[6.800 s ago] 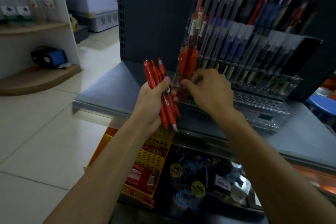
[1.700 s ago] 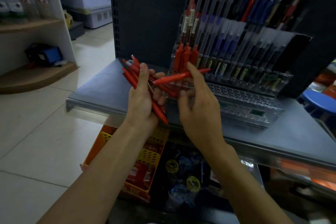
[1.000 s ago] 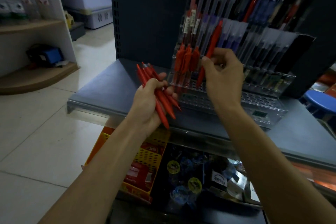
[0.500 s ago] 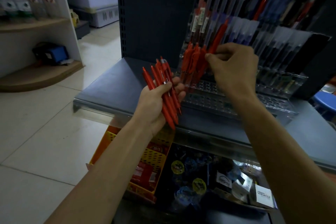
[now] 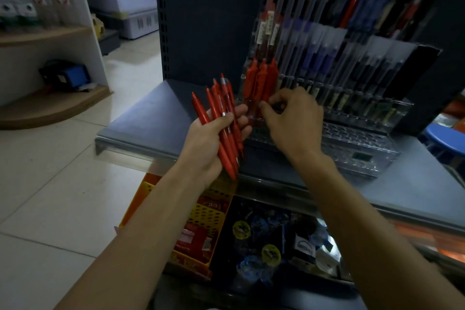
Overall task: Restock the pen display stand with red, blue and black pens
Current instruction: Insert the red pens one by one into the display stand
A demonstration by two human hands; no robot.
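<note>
Red pens (image 5: 227,133) gripped in left hand (image 5: 206,143) at 9 o'clock of stand (image 5: 352,138), right hand (image 5: 294,121) curls at base of slotted reds (image 5: 261,80) on stand's 9 o'clock side, hold unclear; mid red restock, next likely needs pinching one pen from bunch.

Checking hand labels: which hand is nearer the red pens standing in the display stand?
Right. Right hand is at the base of the slotted red pens; left hand grips a red pen bundle to their left.
</note>
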